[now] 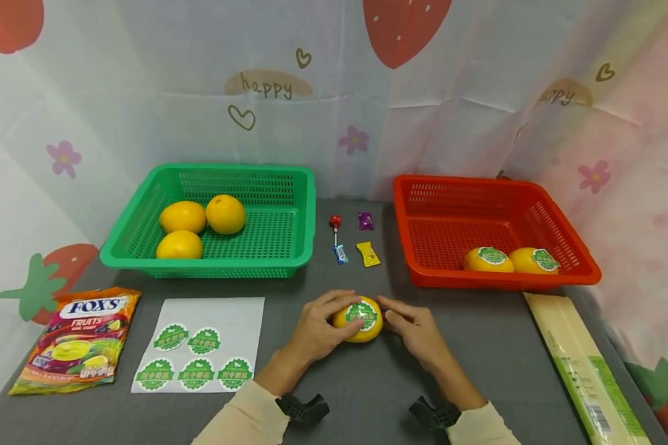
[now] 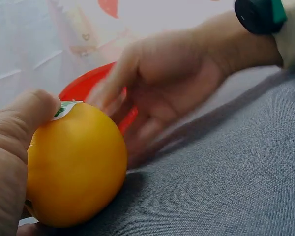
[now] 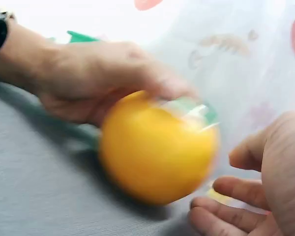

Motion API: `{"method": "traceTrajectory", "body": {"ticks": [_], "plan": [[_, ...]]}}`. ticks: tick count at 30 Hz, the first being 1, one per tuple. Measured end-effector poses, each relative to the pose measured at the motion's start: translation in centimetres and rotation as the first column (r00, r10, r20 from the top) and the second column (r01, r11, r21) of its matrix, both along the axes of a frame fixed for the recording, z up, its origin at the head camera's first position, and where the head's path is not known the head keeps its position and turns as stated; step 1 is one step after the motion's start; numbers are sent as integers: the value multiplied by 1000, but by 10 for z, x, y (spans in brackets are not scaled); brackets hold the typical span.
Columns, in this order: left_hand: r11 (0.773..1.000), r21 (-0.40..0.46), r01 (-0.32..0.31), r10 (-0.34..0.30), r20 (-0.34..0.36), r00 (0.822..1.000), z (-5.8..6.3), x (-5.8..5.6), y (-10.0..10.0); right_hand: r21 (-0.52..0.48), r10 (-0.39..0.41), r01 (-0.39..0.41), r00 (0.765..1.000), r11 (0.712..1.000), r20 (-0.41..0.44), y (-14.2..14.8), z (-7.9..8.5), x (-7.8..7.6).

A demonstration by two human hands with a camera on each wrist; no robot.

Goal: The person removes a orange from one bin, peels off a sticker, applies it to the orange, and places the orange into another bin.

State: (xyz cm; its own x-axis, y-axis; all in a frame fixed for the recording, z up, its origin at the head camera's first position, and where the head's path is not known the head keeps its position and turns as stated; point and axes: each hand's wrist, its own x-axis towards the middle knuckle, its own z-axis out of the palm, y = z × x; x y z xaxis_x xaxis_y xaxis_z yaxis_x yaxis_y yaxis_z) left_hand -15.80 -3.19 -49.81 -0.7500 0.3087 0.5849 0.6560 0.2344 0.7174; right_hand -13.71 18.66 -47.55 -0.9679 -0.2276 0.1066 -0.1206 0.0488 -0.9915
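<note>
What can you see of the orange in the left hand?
The orange has smooth, shiny yellow-orange skin. Its round green-and-white sticker faces up, one edge seemingly lifted. The left hand grips it, thumb on the sticker, near the gray table's middle; the right hand is close by, contact unclear.

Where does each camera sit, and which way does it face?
Head: on the head, looking forward and down over the green basket and red basket; left hand, right hand and sleeves show.
Left wrist: on that wrist, looking past the yellow fruit towards the right hand; the left thumb shows close up.
Right wrist: on that wrist, facing the fruit and left hand; the right fingers show lower right.
Shared: both wrist views show this fruit and both hands, from opposite sides.
</note>
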Motion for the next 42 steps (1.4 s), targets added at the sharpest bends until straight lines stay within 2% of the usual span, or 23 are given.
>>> {"method": "traceTrajectory", "body": {"ticks": [3,5,6,8,10,11,13,14,16,17,18,20,23,24,27,30,33,38,40,42], "plan": [[1000,6,5,-6,28,1000,-1,0,0,48,-66,73,989,996,-133,20,25,3],[1000,11,6,-7,48,999,-2,1,0,25,-125,136,955,990,-267,38,47,3],[1000,14,6,-7,57,998,-3,2,-1,-3,-166,175,929,985,-330,49,59,3],[1000,13,3,-4,75,997,-5,2,-1,-40,-262,273,858,961,-442,75,80,0],[1000,0,2,-2,87,996,-5,2,-1,-109,-360,356,784,928,-505,104,96,-6],[1000,-6,5,-4,91,996,-6,2,-1,-102,-406,419,746,902,-528,119,103,-8],[1000,-26,10,-8,100,995,-6,1,0,-49,-479,544,688,838,-545,148,111,-14],[999,-36,13,-9,105,994,-6,1,1,-14,-504,593,672,805,-542,162,113,-17],[999,-49,19,-14,110,994,-5,0,2,105,-538,677,659,728,-526,187,113,-22],[998,-54,21,-15,117,993,-5,0,2,194,-541,702,669,685,-509,198,112,-23],[998,-63,21,-13,128,992,-5,0,2,254,-543,701,690,667,-479,209,108,-25],[996,-83,25,-12,154,988,-3,0,2,360,-532,667,741,652,-410,227,100,-27],[990,-139,37,-5,220,975,2,1,0,469,-484,576,818,670,-312,246,85,-31],[987,-155,38,1,241,971,5,2,-1,492,-467,547,837,678,-286,250,81,-31],[985,-172,25,26,289,957,15,1,0,553,-430,479,874,682,-226,258,69,-32],[992,-128,-9,51,328,943,34,-5,9,582,-424,459,882,671,-205,263,62,-30],[994,-109,-6,42,332,942,63,-20,28,588,-443,479,870,652,-217,266,59,-27],[977,-208,53,0,248,969,114,-56,69,594,-450,493,862,636,-234,266,59,-25],[964,-254,78,-17,235,972,128,-72,86,589,-450,495,861,638,-236,266,59,-26],[949,-295,112,-37,250,968,136,-87,101,589,-452,496,861,638,-235,265,59,-27]]}}
